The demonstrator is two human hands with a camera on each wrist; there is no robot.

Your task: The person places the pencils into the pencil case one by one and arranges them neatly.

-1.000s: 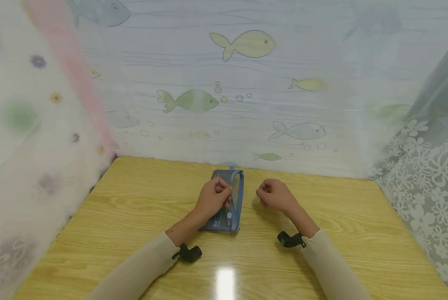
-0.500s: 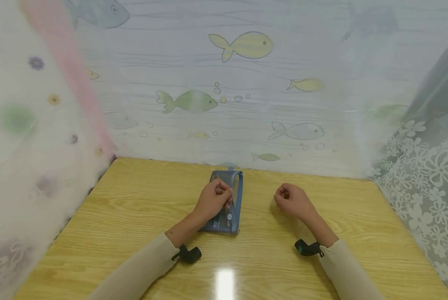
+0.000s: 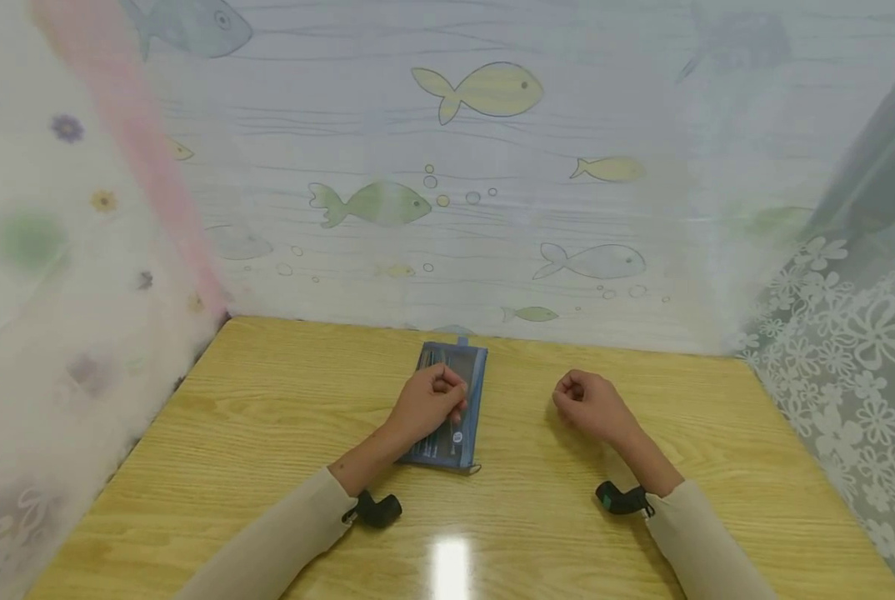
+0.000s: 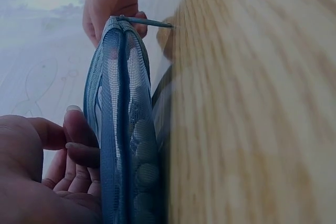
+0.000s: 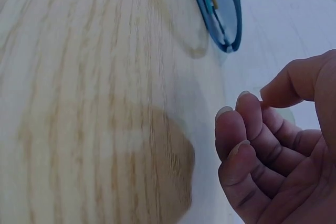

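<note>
A blue mesh zip pouch (image 3: 467, 365) lies on the wooden table, with slim things showing through its mesh. Over its left part is my left hand (image 3: 431, 400), its fingers loosely curled. The left wrist view shows that hand (image 4: 47, 166) alongside the pouch (image 4: 121, 108), nothing visible between thumb and fingers; whether the fingers touch the mesh, I cannot tell. A zip pull (image 4: 147, 22) sticks out at the pouch's end. To the right of the pouch, apart from it, my right hand (image 3: 593, 408) has loosely curled fingers holding nothing.
The wood-grain table (image 3: 267, 392) runs back to a curtain (image 3: 477, 167) printed with fish. Flowered cloth (image 3: 102, 292) hangs on the left and lace (image 3: 852, 350) on the right. Black wrist cameras (image 3: 378, 508) sit at both cuffs.
My right hand has moved right and slightly nearer me, away from the pouch. The gap along the pouch's right edge has closed up. My left hand has barely moved.
</note>
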